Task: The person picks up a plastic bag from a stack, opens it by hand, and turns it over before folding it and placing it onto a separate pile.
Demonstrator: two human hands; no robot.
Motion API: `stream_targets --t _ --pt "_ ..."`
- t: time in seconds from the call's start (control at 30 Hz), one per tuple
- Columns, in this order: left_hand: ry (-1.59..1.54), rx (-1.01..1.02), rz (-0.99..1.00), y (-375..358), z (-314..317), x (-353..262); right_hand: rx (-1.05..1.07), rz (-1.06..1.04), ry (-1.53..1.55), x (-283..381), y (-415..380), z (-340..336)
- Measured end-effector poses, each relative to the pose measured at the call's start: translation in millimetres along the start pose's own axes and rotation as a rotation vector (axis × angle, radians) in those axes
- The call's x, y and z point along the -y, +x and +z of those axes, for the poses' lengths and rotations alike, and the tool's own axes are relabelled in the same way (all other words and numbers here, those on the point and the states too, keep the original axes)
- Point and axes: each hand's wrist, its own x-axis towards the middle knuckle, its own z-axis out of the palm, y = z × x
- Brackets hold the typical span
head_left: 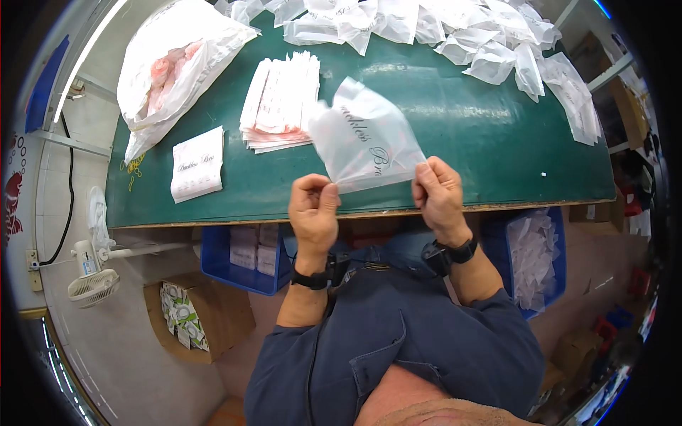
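Note:
A translucent plastic bag point(376, 138) printed with dark script ending in "Bra" hangs tilted over the near edge of the green table. My right hand point(438, 192) pinches its near right corner between thumb and fingers. At the bag's near left corner, my left hand point(314, 211) is closed, thumb against the curled fingers, gripping the edge. Beyond the bag to the left lies a stack of white and pink printed bags point(280, 103). One flat printed packet point(197, 165) rests separately, farther left.
Many translucent bags point(394, 20) spread along the far side of the green table point(270, 192). A large white sack point(181, 60) with pink contents stands at back left. Below are blue bins point(245, 280), a cardboard box point(231, 316) and a fan point(94, 287).

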Motion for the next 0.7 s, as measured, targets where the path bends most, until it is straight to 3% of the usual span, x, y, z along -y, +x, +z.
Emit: stream_targets --t 0.13,0.23,0.27,0.37,0.4,0.53,0.63,0.7 --pt "-0.221 -0.007 0.016 5.5 -9.9 5.0 0.059 -0.123 -0.024 -8.0 1.7 -7.3" --pt "-0.539 -0.091 -0.347 12.7 -1.9 -14.0 0.132 -0.146 -0.011 -12.8 1.1 -13.4" --pt "-0.538 -0.099 -0.344 12.9 -5.9 -7.0 0.17 -0.149 -0.002 -14.5 -1.6 -13.8" --pt "-0.528 0.224 -0.445 23.0 -20.2 24.5 0.261 -0.125 -0.004 -13.2 -5.1 -12.9" --pt "-0.528 0.225 -0.439 24.1 -18.2 24.2 0.299 -0.117 -0.006 -12.1 -5.3 -13.5" --pt "-0.527 0.042 -0.391 25.0 5.3 9.1 0.381 -0.074 0.05 -12.6 -9.0 -22.0" --pt "-0.824 0.001 -0.573 33.7 12.8 -1.1 0.462 -0.012 0.083 -10.0 -12.6 -22.3" --pt "-0.867 -0.025 -0.574 35.3 10.7 -0.8 0.504 0.014 0.098 -6.2 -12.3 -24.2"
